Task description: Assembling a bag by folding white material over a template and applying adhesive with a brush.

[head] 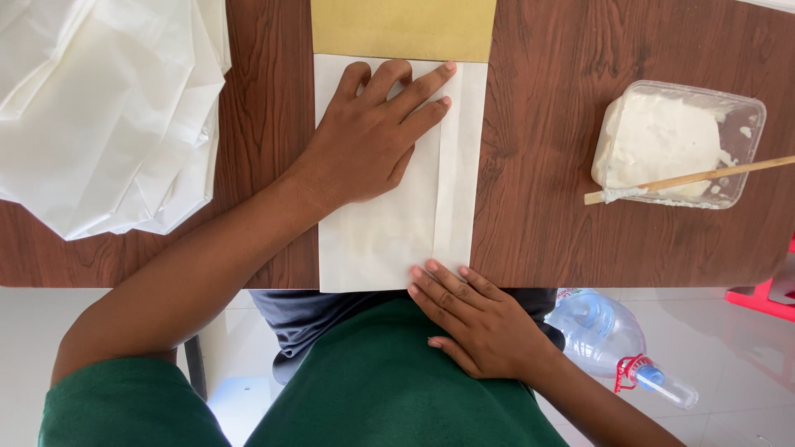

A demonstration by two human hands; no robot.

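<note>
**Desk:** What's nearest the camera?

**Photographer:** A person in a green top, seen from above, seated at a wood-grain tabletop (546,124). The right hand (476,319) sits at the near edge, fingers (435,281) extended flat, their tips pressing the bottom edge of a white folded paper sheet (377,232). Nothing is gripped; the hand is spread and released. Below the tabletop, on the pale floor to the right, lies a clear plastic bottle (604,331) with a red cap ring.

**Desk:** And the other hand?

**Photographer:** The left hand (373,141) reaches farther out and lies palm-down on the upper part of the same sheet, fingers (414,87) splayed and pointing toward the far right, pressing beside a lengthwise fold. It too holds nothing, only bearing down on the paper. The sheet lies in the middle of the tabletop, running from its near edge away from the person.

**Desk:** Beyond that?

**Photographer:** The sheet's far end meets a mustard-yellow sheet (404,29) at the top of the frame. Left of both, a loose heap of white papers (99,108) spreads over the tabletop. Well apart on the right stands a clear plastic tub (741,112) of white paste, with a wooden stick (687,178) resting across it, its paste-coated tip hanging over the near-left rim.
</note>
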